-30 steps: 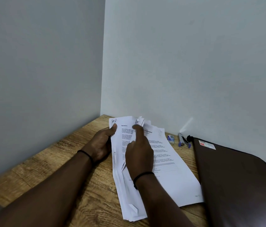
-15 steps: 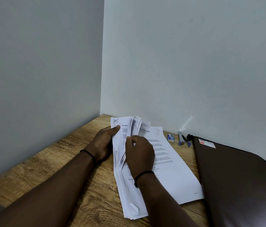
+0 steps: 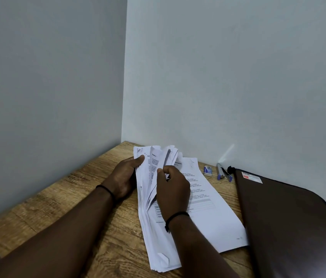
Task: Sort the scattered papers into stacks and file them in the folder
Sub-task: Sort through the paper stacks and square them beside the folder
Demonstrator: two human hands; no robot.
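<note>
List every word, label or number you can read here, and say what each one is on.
Nothing reads with certainty.
Papers: printed headings, paragraphs and a table, too small and blurred.
Folder: white and red sticker, unreadable.
Small blue box by the wall: print illegible.

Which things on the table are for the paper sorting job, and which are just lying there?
For the job:
- paper stack, held by the left hand and leafed by the right hand
- loose printed sheet under it
- dark folder, lying closed

Just lying about:
- small blue box
- stapler by the wall
</note>
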